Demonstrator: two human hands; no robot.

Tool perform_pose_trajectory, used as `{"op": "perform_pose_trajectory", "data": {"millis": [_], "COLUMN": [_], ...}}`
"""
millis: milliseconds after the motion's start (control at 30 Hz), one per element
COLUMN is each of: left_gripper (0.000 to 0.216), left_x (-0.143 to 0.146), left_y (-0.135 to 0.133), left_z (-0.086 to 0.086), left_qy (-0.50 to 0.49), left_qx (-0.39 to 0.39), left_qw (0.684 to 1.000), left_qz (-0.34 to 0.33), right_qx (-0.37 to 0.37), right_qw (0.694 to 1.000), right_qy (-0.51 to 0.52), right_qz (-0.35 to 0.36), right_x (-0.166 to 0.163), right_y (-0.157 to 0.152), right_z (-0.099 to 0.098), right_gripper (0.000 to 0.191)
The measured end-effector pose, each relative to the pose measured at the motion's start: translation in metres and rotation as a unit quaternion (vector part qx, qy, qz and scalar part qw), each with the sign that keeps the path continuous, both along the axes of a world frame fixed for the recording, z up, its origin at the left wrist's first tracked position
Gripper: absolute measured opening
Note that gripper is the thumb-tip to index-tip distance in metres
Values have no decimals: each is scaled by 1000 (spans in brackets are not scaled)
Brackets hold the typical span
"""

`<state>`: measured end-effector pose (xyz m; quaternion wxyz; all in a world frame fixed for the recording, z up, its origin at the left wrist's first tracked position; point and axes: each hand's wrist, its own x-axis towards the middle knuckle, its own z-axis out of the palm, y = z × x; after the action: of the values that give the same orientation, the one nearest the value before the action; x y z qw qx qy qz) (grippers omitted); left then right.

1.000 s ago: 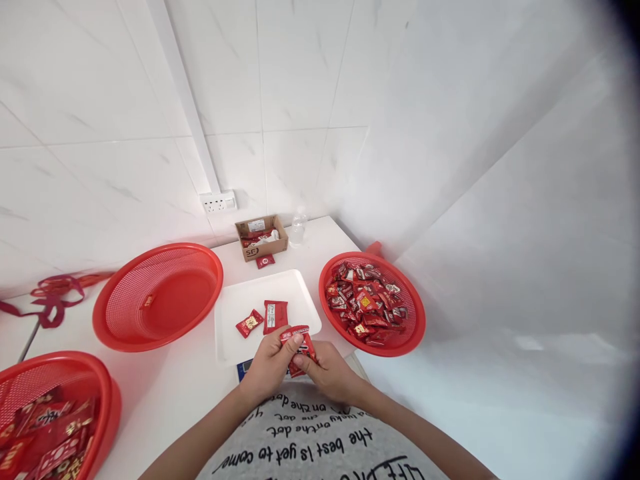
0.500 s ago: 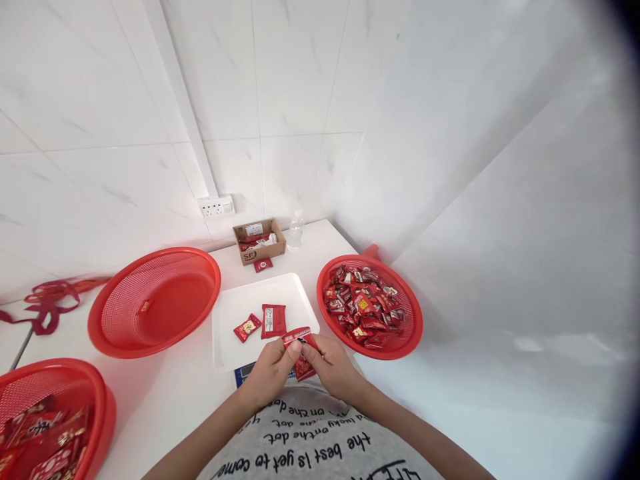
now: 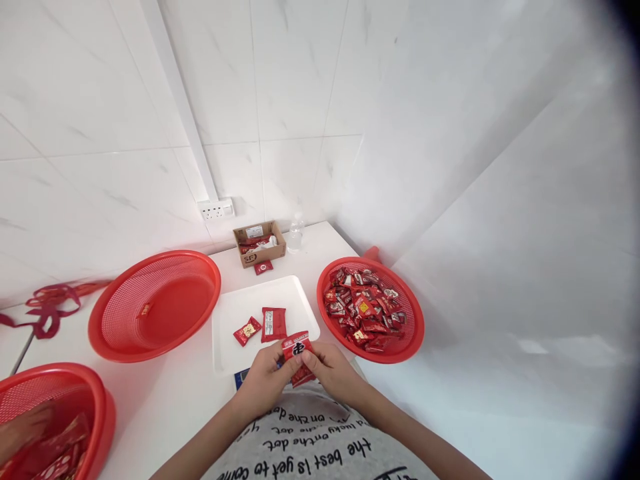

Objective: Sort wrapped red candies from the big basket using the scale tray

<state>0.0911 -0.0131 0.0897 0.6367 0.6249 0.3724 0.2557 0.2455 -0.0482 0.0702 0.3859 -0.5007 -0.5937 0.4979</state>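
Note:
Between my left hand (image 3: 265,373) and my right hand (image 3: 331,370) is a small red snack packet (image 3: 299,347) with a black character and a pale strip along its top. Both thumbs press on its front, and the fingers behind it are hidden. Just beyond, a white tray (image 3: 225,293) carries two more red packets: a small one with a cream patch (image 3: 247,331) and a larger one with a white label (image 3: 274,323). Under the tray's near edge shows part of a blue device (image 3: 241,379), mostly covered by my left hand.
A red basket (image 3: 419,327) of small red packets stands right. At left are another red basket (image 3: 215,287) and a nearer one (image 3: 107,413), where another person's hand (image 3: 25,427) reaches among packets. A cardboard box (image 3: 260,255), a clear bottle (image 3: 296,235) and red ribbon (image 3: 53,307) lie farther back.
My thumbs have shifted down the packet, so its black character shows more. Another person's hand has come into the near left basket.

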Motion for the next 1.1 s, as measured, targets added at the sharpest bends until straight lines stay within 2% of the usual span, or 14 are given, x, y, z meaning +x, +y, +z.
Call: {"op": "perform_pose_trajectory", "data": {"millis": [200,333,467,600,667,767,833,933,1000,1100], "left_gripper": [26,28,30,33,42,54,51,35,31,39], "left_x": [-1,0,7,14,16,21,25,36,44,55], "left_y": [-5,-7,-9,-11,-10,-7,-5,-2,-1,1], "left_z": [2,-4,-9,-5,-2,2,4,6,6,6], "left_qy": [-24,-33,-30,8,4,-38,-44,-68,-109,-123], "left_qx": [-45,-58,-44,-59,-106,-237,-294,-316,-307,-266], "left_qw": [999,998,998,993,985,960,944,931,924,919], "left_qz": [-3,2,42,102,134,142,141,168,202,263], "right_qx": [-39,-36,-11,6,44,116,160,201,194,117], "right_qw": [997,999,999,999,997,991,983,971,973,993], "right_qy": [60,30,-26,-46,-57,-68,-78,-94,-91,-30], "right_qz": [20,2,-21,-22,-15,19,52,91,88,0], "right_x": [-5,-3,8,21,26,35,42,53,59,63], "right_y": [-6,-6,0,10,15,21,23,23,23,25], "right_z": [-3,-3,-1,5,8,10,8,0,-7,-16], "right_gripper": [44,40,35,34,31,24,25,32,34,37]}}
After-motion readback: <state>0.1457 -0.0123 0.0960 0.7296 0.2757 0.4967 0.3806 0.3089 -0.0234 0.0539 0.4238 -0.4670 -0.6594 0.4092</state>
